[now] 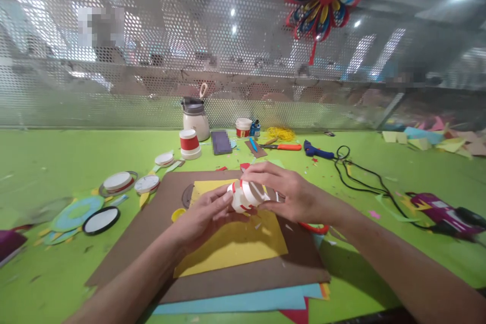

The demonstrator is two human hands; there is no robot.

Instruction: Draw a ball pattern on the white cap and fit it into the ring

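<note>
1. the person holds a small white paper cup with red stripes (246, 195) between both hands, in the air just above the yellow sheet (231, 243), which i take as the landmark.
2. the cup lies on its side; its long axis runs about left to right across the far part of the yellow sheet, tilted a little.
3. the left hand (205, 215) comes from the near left side of the yellow sheet. its fingers are curled and its thumb presses on the left end of the cup.
4. the right hand (288, 190) comes from the right of the yellow sheet and lies over the top of the cup, fingers bent around its right part.
5. both hands touch the cup, so neither one is nearer. the right hand covers more of it.
6. under the yellow sheet lies a brown sheet (152, 233), and far behind it stands another red and white cup (189, 144), upright.
</note>
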